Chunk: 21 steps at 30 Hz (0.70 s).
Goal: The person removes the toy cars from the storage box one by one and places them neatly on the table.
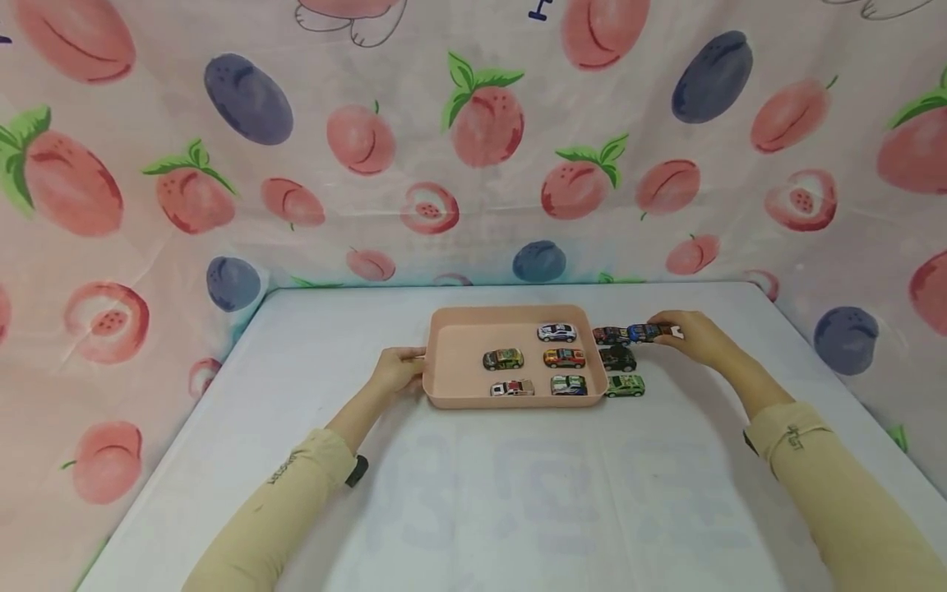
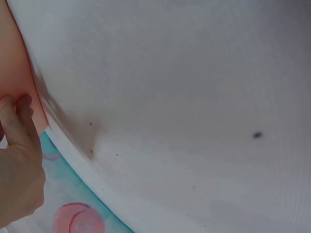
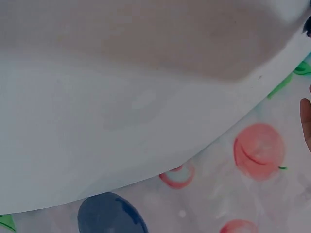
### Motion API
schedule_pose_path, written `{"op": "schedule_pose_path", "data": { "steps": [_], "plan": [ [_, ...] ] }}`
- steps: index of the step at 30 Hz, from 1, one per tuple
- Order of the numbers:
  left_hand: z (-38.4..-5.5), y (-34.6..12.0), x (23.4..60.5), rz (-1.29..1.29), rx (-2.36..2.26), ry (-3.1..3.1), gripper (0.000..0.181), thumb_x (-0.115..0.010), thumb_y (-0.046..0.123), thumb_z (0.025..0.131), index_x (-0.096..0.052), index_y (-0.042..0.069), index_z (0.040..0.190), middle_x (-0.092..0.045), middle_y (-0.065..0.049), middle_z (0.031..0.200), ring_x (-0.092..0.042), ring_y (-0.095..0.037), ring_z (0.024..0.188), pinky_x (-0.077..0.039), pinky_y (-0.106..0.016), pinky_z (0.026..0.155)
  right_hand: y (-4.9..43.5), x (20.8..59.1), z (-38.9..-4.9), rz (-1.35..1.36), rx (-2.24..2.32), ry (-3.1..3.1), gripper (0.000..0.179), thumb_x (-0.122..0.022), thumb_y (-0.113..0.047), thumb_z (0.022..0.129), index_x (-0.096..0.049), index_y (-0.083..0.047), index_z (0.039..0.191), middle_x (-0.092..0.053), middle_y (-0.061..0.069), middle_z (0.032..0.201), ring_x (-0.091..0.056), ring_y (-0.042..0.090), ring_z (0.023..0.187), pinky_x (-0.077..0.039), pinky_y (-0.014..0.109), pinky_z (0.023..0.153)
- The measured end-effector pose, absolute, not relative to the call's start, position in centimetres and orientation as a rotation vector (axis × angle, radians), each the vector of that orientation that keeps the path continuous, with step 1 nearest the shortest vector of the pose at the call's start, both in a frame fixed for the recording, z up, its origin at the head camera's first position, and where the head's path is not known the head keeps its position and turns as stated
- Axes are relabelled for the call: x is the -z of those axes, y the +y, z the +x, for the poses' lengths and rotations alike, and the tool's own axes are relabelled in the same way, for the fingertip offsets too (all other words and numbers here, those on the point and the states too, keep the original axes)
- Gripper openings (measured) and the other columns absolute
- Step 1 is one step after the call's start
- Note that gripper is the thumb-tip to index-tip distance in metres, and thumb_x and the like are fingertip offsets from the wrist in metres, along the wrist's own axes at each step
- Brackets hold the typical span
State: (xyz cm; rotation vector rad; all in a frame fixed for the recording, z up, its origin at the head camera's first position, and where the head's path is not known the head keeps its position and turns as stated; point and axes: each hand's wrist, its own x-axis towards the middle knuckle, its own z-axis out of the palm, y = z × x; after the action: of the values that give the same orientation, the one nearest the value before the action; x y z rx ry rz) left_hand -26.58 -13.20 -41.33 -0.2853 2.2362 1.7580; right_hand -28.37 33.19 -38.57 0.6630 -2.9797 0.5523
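Note:
My left hand [image 1: 398, 368] grips the left side of a shallow pink tray [image 1: 453, 398]; in the left wrist view its fingers [image 2: 19, 124] lie against the tray wall. To the right of the tray, my right hand [image 1: 686, 333] pinches a blue toy car [image 1: 645, 332]. That car is right behind a dark toy car [image 1: 612, 335] by the tray's right wall. Below these stand a black toy car [image 1: 617, 358] and a green toy car [image 1: 625, 386]. Only a fingertip sliver of the right hand shows in the right wrist view.
Several toy cars stand in the tray: a white and dark one [image 1: 556, 332], an orange-red one [image 1: 565, 358], a yellow-green one [image 1: 503, 359] and others at the front wall. A white cloth covers the table [image 1: 518, 501]; a fruit-print curtain [image 1: 473, 197] hangs behind.

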Motion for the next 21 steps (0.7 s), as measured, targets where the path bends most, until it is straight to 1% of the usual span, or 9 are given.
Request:
{"op": "schedule_pose_path", "data": {
  "steps": [3,7,9,11,15,21],
  "plan": [
    [-26.5,-13.2,41.4,-0.278,-1.746,2.257,0.039,-0.052,-0.002,0.092,-0.05,-0.007,0.13,-0.059,-0.03,0.12,-0.059,-0.006,0.066,-0.047,-0.013,0.054,33.8,39.0,-29.0,0.655,-0.521,-2.984,0.028,-0.065,-0.002,0.085,-0.061,0.011,0.109,-0.065,0.027,0.1,-0.06,0.04,0.093,-0.048,0.057,0.085],
    [-26.5,-13.1,41.4,-0.284,-1.74,2.263,0.038,-0.051,-0.002,0.092,-0.05,-0.007,0.131,-0.059,-0.029,0.121,-0.061,-0.008,0.071,-0.049,-0.013,0.057,34.4,39.6,-29.8,0.634,-0.495,-3.017,0.027,-0.065,-0.001,0.085,-0.06,0.013,0.107,-0.065,0.026,0.095,-0.059,0.038,0.087,-0.048,0.056,0.084],
    [-26.6,-13.1,41.4,-0.283,-1.749,2.256,0.038,-0.051,-0.003,0.093,-0.05,-0.007,0.131,-0.058,-0.029,0.122,-0.063,-0.01,0.076,-0.051,-0.014,0.06,34.7,39.9,-30.1,0.614,-0.492,-3.04,0.027,-0.065,-0.001,0.084,-0.059,0.014,0.107,-0.064,0.028,0.096,-0.059,0.04,0.088,-0.047,0.056,0.085],
    [-26.7,-13.0,41.3,-0.275,-1.76,2.259,0.038,-0.05,-0.003,0.093,-0.05,-0.007,0.131,-0.058,-0.03,0.122,-0.063,-0.011,0.078,-0.05,-0.013,0.059,34.9,40.1,-30.4,0.601,-0.488,-3.053,0.026,-0.064,0.0,0.084,-0.059,0.014,0.106,-0.063,0.031,0.1,-0.059,0.044,0.092,-0.046,0.058,0.086],
    [-26.7,-13.0,41.1,-0.263,-1.786,2.261,0.038,-0.05,-0.004,0.092,-0.049,-0.009,0.13,-0.058,-0.031,0.121,-0.062,-0.01,0.075,-0.049,-0.013,0.057,35.3,40.5,-30.9,0.626,-0.493,-3.067,0.025,-0.063,0.003,0.084,-0.058,0.015,0.104,-0.062,0.033,0.101,-0.058,0.047,0.094,-0.046,0.058,0.087],
    [-26.4,-13.1,41.3,-0.259,-1.781,2.26,0.039,-0.05,-0.004,0.092,-0.048,-0.01,0.131,-0.058,-0.032,0.12,-0.058,-0.008,0.068,-0.044,-0.014,0.053,35.3,41.2,-31.1,0.595,-0.526,-3.104,0.024,-0.061,0.002,0.086,-0.058,0.015,0.106,-0.062,0.032,0.103,-0.058,0.047,0.097,-0.046,0.057,0.088]
  ]
}}
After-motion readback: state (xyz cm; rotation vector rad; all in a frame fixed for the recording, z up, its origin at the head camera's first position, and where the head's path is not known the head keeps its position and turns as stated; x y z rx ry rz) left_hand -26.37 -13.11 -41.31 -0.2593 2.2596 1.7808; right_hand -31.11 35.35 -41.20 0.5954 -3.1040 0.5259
